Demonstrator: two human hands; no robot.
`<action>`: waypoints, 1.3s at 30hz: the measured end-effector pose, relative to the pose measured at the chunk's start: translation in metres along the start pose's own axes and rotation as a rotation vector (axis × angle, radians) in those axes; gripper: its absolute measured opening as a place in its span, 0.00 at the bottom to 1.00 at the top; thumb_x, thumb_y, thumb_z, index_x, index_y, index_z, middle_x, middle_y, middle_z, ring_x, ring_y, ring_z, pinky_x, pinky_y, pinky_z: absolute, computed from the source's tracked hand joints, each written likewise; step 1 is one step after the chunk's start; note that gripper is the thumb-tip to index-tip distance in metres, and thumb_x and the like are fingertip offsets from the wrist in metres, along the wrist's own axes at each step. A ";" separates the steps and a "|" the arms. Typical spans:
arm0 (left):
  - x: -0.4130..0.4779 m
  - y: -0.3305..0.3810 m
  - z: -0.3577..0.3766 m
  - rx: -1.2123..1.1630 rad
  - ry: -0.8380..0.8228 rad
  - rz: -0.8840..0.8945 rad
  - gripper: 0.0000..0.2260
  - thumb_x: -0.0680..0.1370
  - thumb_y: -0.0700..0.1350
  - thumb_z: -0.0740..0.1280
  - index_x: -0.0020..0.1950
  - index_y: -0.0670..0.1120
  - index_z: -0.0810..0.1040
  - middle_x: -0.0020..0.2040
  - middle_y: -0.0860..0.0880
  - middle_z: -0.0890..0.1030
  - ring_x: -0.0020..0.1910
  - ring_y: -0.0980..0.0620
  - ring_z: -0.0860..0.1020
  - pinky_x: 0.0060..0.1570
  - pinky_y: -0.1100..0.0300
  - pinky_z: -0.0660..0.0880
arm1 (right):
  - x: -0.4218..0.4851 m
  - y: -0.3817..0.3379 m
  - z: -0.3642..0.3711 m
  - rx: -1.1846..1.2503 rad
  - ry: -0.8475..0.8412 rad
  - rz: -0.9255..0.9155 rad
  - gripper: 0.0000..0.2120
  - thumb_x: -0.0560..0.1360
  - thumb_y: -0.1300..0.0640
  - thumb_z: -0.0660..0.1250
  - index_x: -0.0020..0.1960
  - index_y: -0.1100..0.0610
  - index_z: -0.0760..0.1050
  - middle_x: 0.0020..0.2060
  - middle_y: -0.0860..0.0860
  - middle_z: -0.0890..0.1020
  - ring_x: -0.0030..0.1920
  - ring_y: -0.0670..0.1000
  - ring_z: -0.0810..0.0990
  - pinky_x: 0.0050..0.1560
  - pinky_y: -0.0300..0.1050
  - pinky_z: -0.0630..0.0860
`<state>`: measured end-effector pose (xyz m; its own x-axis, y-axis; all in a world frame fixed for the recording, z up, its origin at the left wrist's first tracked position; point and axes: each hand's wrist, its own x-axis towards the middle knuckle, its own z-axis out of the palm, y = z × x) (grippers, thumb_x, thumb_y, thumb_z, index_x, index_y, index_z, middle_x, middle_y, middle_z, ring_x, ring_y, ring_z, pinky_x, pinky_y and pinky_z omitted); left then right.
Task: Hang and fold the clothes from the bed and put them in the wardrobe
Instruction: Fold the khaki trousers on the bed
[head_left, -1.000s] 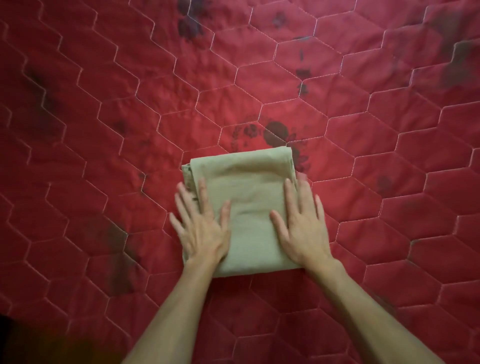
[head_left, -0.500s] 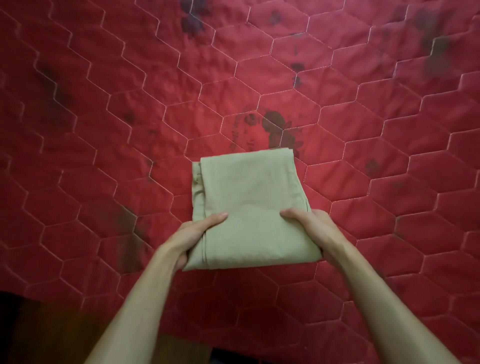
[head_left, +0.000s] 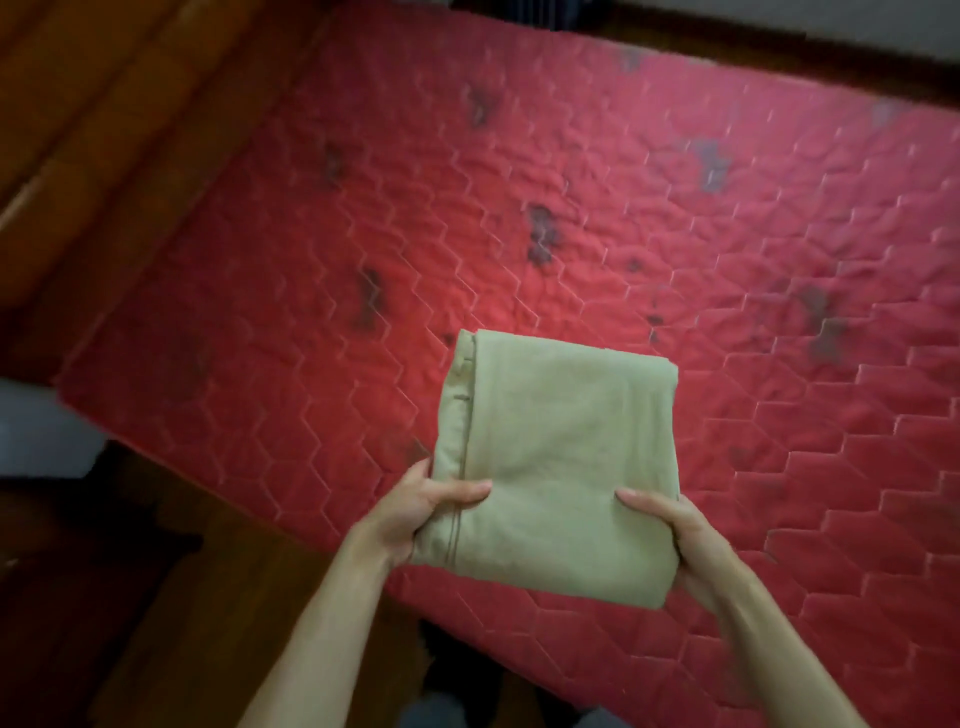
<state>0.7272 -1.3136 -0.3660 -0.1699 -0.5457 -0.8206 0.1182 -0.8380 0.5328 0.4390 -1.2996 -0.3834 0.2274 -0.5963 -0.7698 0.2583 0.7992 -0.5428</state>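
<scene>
Two hands are gripping one folded garment (head_left: 556, 447) here, a pale khaki-green rectangle, and it is sitting between them out in front of the person, over the near edge of the bed (head_left: 597, 197). Left hand (head_left: 410, 514) is clamping the near left corner, thumb lying flat on top and the other fingers tucked out of sight underneath. Right hand (head_left: 680, 535) is doing the same at the near right corner, thumb pressing down on the cloth and the rest curling under the fold. A stitched seam is running along the garment's left side, layers stacked neatly, the far edge tilting slightly to the right. Under it the bed is showing a red quilted cover with hexagon stitching and several dark blotches scattered across it. Wooden floor (head_left: 104, 119) is stretching along the left side and round the near corner, where it is falling into shadow. Something pale (head_left: 31, 431) is peeking in at the left edge, too blurred to identify.
</scene>
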 end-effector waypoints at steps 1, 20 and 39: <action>-0.021 0.007 -0.008 -0.008 -0.002 0.037 0.23 0.71 0.34 0.75 0.66 0.37 0.76 0.59 0.38 0.82 0.58 0.38 0.81 0.59 0.43 0.78 | -0.013 -0.008 0.017 0.016 -0.037 0.003 0.23 0.69 0.58 0.74 0.62 0.62 0.77 0.56 0.61 0.84 0.52 0.59 0.85 0.43 0.50 0.83; -0.382 0.006 -0.334 -0.268 0.431 0.641 0.21 0.73 0.39 0.75 0.65 0.45 0.77 0.58 0.46 0.84 0.58 0.47 0.82 0.54 0.54 0.80 | -0.111 -0.004 0.496 -0.583 -0.515 -0.180 0.32 0.59 0.49 0.77 0.60 0.62 0.78 0.51 0.61 0.85 0.49 0.60 0.85 0.49 0.53 0.79; -0.562 -0.105 -0.598 -0.903 1.289 0.700 0.26 0.65 0.46 0.79 0.63 0.46 0.80 0.52 0.51 0.86 0.52 0.51 0.84 0.53 0.56 0.79 | -0.062 0.178 0.956 -0.991 -1.141 0.028 0.19 0.71 0.59 0.70 0.62 0.57 0.79 0.52 0.55 0.86 0.52 0.56 0.85 0.55 0.54 0.76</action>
<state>1.3956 -0.9153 -0.0840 0.9296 -0.0423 -0.3661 0.3680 0.0536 0.9283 1.3680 -1.1924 -0.1113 0.9272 0.0550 -0.3704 -0.3715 0.2594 -0.8915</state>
